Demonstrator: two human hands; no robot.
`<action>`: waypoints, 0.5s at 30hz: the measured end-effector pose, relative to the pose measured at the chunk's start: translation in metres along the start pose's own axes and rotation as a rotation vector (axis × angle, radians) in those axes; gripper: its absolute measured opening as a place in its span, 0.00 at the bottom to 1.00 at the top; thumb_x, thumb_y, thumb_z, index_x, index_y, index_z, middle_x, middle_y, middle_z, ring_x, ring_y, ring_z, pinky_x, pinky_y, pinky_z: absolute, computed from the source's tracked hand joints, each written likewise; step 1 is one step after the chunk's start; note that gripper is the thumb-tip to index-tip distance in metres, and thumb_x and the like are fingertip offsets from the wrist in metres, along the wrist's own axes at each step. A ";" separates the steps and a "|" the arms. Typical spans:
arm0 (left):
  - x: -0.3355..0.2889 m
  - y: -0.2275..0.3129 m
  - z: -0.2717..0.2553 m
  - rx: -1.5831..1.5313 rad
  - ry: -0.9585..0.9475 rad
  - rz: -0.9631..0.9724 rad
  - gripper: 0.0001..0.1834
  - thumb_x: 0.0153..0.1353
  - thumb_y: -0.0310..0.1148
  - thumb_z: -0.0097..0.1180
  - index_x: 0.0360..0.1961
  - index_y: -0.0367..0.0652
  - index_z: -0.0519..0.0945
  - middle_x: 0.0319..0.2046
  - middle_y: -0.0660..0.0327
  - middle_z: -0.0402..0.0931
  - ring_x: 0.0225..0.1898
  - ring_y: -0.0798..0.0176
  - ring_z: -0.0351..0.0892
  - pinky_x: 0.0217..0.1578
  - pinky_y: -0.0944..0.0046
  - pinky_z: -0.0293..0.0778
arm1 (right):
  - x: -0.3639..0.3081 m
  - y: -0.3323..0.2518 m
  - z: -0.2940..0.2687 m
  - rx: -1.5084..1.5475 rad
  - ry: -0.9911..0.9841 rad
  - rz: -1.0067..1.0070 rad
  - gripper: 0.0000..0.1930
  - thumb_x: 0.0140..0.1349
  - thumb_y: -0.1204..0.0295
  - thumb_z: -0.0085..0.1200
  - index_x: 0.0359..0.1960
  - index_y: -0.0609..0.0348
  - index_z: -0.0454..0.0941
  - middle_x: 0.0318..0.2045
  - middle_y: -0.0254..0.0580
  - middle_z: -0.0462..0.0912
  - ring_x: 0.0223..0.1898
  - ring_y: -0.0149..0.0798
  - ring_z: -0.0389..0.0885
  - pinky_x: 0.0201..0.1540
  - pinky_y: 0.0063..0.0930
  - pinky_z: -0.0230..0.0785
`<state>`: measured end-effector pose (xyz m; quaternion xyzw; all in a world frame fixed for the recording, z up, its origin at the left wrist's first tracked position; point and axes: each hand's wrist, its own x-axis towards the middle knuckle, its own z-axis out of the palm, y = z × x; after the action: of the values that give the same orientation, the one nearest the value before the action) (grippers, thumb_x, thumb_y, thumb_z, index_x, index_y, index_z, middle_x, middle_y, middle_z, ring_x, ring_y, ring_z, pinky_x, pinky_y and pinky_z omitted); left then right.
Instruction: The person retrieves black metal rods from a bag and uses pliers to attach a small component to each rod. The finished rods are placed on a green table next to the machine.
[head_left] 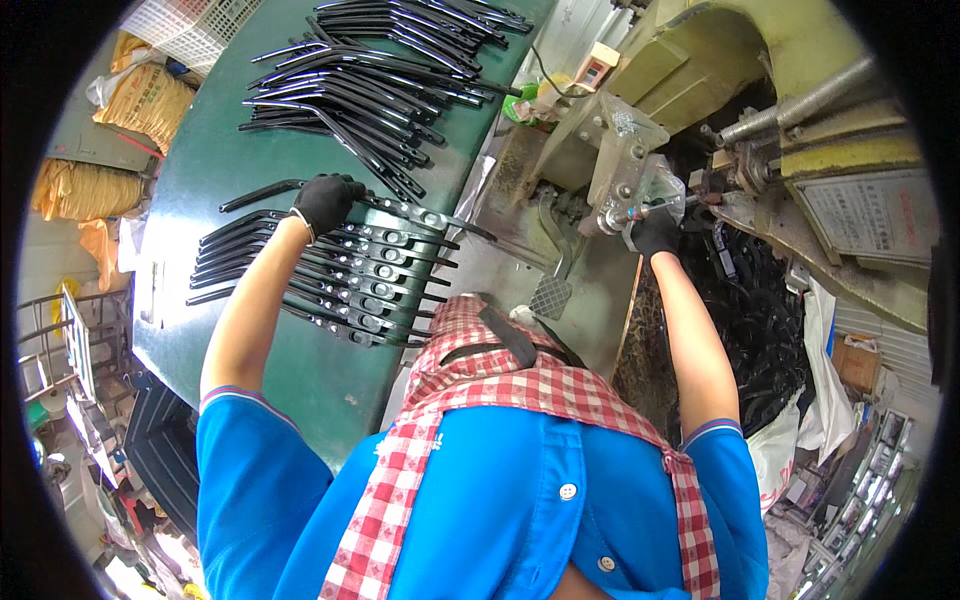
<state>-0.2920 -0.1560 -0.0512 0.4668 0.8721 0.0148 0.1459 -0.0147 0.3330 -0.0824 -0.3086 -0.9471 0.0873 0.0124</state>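
My left hand [328, 205], in a black glove, is closed around a bent black metal tube [262, 192] at the far end of a row on the green table [200, 165]. Below it, several similar bent tubes [225, 262] lie side by side, with flat pieces bearing round holes along their right halves. My right hand [655, 232], also gloved in black, reaches to the tooling [616, 218] of a yellow-green machine [690, 65]. Its fingers look curled in beside a shiny metal part; what they hold, if anything, is hidden.
Loose bent black tubes [370, 85] are heaped at the table's far end. A foot pedal [550, 297] sits low between table and machine. At the right, a sack [775, 450] stands beside a mass of black parts [745, 330]. A white plastic crate [195, 30] is at the far left.
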 end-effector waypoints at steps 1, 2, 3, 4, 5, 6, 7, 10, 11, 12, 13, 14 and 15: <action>-0.003 -0.004 0.003 -0.025 0.094 -0.004 0.18 0.51 0.29 0.56 0.45 0.51 0.81 0.43 0.53 0.78 0.44 0.46 0.77 0.45 0.52 0.74 | 0.002 -0.006 -0.003 0.038 -0.013 0.020 0.12 0.52 0.64 0.57 0.37 0.52 0.82 0.38 0.53 0.82 0.42 0.55 0.81 0.43 0.46 0.73; -0.004 0.008 -0.003 -0.056 0.184 0.007 0.19 0.50 0.28 0.56 0.47 0.50 0.79 0.46 0.53 0.77 0.46 0.46 0.76 0.48 0.52 0.72 | 0.002 0.001 0.001 -0.047 -0.014 -0.042 0.12 0.52 0.62 0.57 0.34 0.53 0.82 0.34 0.53 0.83 0.40 0.55 0.81 0.41 0.46 0.73; -0.008 0.018 -0.005 -0.088 0.271 0.006 0.21 0.50 0.27 0.56 0.48 0.49 0.78 0.48 0.52 0.75 0.49 0.45 0.74 0.50 0.52 0.71 | 0.004 0.005 0.005 -0.048 -0.018 -0.019 0.13 0.52 0.61 0.57 0.34 0.54 0.82 0.33 0.53 0.82 0.39 0.55 0.81 0.41 0.46 0.73; -0.009 0.022 -0.003 -0.134 0.256 0.018 0.22 0.52 0.29 0.56 0.51 0.50 0.76 0.53 0.53 0.71 0.53 0.44 0.70 0.57 0.50 0.64 | 0.006 0.008 0.009 -0.048 -0.023 0.003 0.13 0.52 0.60 0.57 0.33 0.54 0.82 0.32 0.53 0.82 0.39 0.55 0.82 0.40 0.47 0.73; -0.009 0.024 0.002 -0.143 0.331 0.063 0.18 0.55 0.33 0.55 0.49 0.47 0.77 0.50 0.53 0.74 0.51 0.44 0.71 0.56 0.50 0.63 | 0.010 0.011 0.012 -0.012 -0.015 0.019 0.13 0.53 0.60 0.57 0.33 0.55 0.82 0.32 0.54 0.82 0.39 0.56 0.81 0.40 0.47 0.73; -0.015 0.027 0.009 -0.182 0.319 0.015 0.18 0.57 0.37 0.54 0.49 0.48 0.78 0.50 0.53 0.74 0.52 0.46 0.71 0.57 0.50 0.61 | 0.010 0.015 0.015 0.020 -0.015 0.036 0.14 0.53 0.60 0.57 0.33 0.56 0.82 0.32 0.55 0.82 0.39 0.56 0.81 0.40 0.47 0.72; -0.023 0.032 0.017 -0.222 0.306 -0.034 0.18 0.59 0.41 0.53 0.49 0.49 0.78 0.51 0.53 0.74 0.54 0.47 0.70 0.59 0.50 0.59 | 0.009 0.018 0.018 0.052 -0.015 0.053 0.14 0.54 0.60 0.56 0.33 0.57 0.81 0.32 0.56 0.81 0.38 0.57 0.81 0.39 0.47 0.72; -0.042 0.042 0.026 -0.179 0.285 -0.054 0.17 0.61 0.44 0.53 0.47 0.47 0.79 0.49 0.54 0.74 0.53 0.48 0.71 0.58 0.51 0.60 | 0.015 0.037 0.031 0.254 0.060 0.043 0.12 0.59 0.65 0.49 0.34 0.61 0.80 0.34 0.56 0.82 0.39 0.52 0.81 0.40 0.49 0.71; -0.048 0.047 0.025 -0.212 0.339 -0.087 0.17 0.60 0.44 0.54 0.47 0.47 0.79 0.50 0.54 0.74 0.53 0.48 0.71 0.58 0.52 0.61 | 0.017 0.044 0.029 0.433 0.055 0.047 0.13 0.60 0.64 0.49 0.33 0.61 0.80 0.33 0.54 0.82 0.38 0.49 0.81 0.40 0.47 0.71; -0.058 0.050 0.026 -0.201 0.459 -0.241 0.17 0.60 0.44 0.55 0.47 0.48 0.79 0.51 0.54 0.73 0.54 0.48 0.70 0.58 0.52 0.62 | 0.016 0.042 0.018 0.610 0.045 0.049 0.13 0.61 0.63 0.49 0.33 0.61 0.80 0.33 0.51 0.82 0.37 0.47 0.81 0.40 0.44 0.71; -0.067 0.050 0.028 -0.188 0.577 -0.394 0.18 0.60 0.44 0.56 0.48 0.48 0.78 0.53 0.54 0.72 0.55 0.47 0.70 0.57 0.52 0.63 | 0.011 0.040 0.008 0.826 0.036 0.109 0.11 0.62 0.65 0.51 0.34 0.60 0.79 0.31 0.46 0.81 0.34 0.42 0.80 0.38 0.40 0.71; -0.080 0.036 0.034 -0.259 0.710 -0.491 0.19 0.60 0.43 0.58 0.50 0.49 0.77 0.56 0.52 0.69 0.58 0.45 0.68 0.58 0.51 0.64 | 0.003 0.029 -0.010 1.043 0.041 0.171 0.09 0.63 0.67 0.52 0.35 0.59 0.78 0.30 0.41 0.79 0.31 0.38 0.78 0.37 0.35 0.70; -0.099 0.020 0.047 -0.316 0.819 -0.703 0.20 0.60 0.43 0.58 0.52 0.49 0.76 0.57 0.48 0.68 0.58 0.44 0.67 0.59 0.51 0.63 | -0.011 -0.002 -0.046 1.298 0.039 0.292 0.05 0.63 0.72 0.54 0.37 0.58 0.77 0.28 0.33 0.76 0.27 0.31 0.74 0.35 0.28 0.70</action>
<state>-0.2114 -0.2306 -0.0693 0.0766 0.9479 0.2757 -0.1403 -0.0037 0.3318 -0.0366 -0.3652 -0.6503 0.6351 0.2011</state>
